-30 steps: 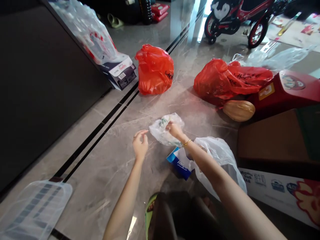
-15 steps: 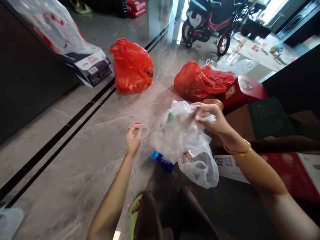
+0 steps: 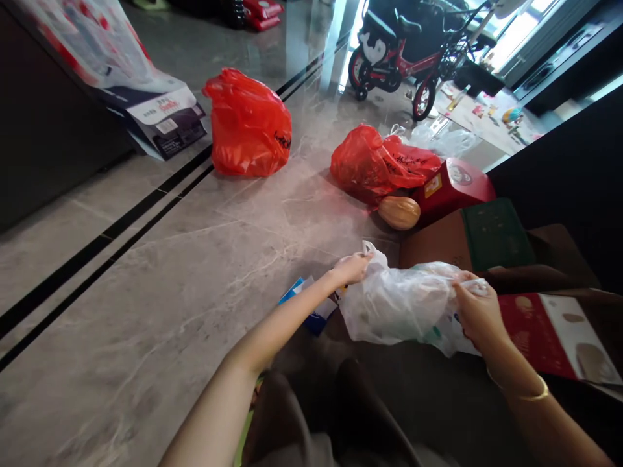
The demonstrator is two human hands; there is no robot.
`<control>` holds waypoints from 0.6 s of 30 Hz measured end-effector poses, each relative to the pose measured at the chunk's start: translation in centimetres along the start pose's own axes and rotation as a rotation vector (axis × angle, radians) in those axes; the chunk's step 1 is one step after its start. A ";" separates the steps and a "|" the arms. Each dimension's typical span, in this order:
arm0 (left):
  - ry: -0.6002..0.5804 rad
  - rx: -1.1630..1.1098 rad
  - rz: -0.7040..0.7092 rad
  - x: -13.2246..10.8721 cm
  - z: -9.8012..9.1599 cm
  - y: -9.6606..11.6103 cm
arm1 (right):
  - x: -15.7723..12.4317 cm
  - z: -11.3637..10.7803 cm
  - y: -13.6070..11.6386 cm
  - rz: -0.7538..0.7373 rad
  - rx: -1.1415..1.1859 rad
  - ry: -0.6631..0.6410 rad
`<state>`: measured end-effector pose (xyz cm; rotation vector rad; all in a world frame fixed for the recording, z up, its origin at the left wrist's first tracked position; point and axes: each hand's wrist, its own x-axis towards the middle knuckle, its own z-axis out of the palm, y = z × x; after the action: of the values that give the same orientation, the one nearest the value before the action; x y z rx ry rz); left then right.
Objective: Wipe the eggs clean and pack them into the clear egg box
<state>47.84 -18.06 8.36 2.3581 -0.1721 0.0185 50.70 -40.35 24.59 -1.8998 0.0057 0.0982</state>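
Note:
My left hand (image 3: 351, 268) is closed on a white handle of a plastic bag, low in front of my knees. My right hand (image 3: 479, 308) grips the gathered end of a translucent plastic bag (image 3: 402, 305), which stretches between the two hands. Whether both hands hold one bag or two overlapping bags I cannot tell. Something green shows faintly through the plastic near my right hand. A blue packet (image 3: 318, 316) lies on the floor below my left wrist, partly hidden by the forearm and the bag.
Red bags (image 3: 250, 126) (image 3: 363, 159) stand ahead on the floor. A tan gourd-like item (image 3: 399, 213), a red box (image 3: 455, 188), a green-topped carton (image 3: 499, 233) and a red-white box (image 3: 540, 331) line the right. Farther back is a child's bicycle (image 3: 396, 61).
My left hand has moved right and closed on a white handle. My right hand, holding its bag, has moved right and down. The gourd-like item is now uncovered.

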 end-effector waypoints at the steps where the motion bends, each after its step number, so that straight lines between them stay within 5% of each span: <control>1: -0.005 -0.017 -0.037 0.1 -0.2 0.0 | 0.2 0.0 1.0 -0.005 0.043 0.055; 6: -0.001 -0.061 -0.122 -0.9 -0.7 0.2 | 2.1 4.1 6.5 -0.009 0.277 0.103; 13: 0.179 -0.250 -0.133 -3.9 -0.2 0.3 | 3.8 14.6 11.0 0.141 0.306 -0.244; 18: 0.175 -0.186 -0.083 -5.5 0.1 2.2 | 3.5 20.4 12.4 0.128 0.188 -0.477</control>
<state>42.08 -18.99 9.44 2.1630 0.0095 0.1609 52.15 -24.98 6.10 -1.6478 -0.1814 0.6148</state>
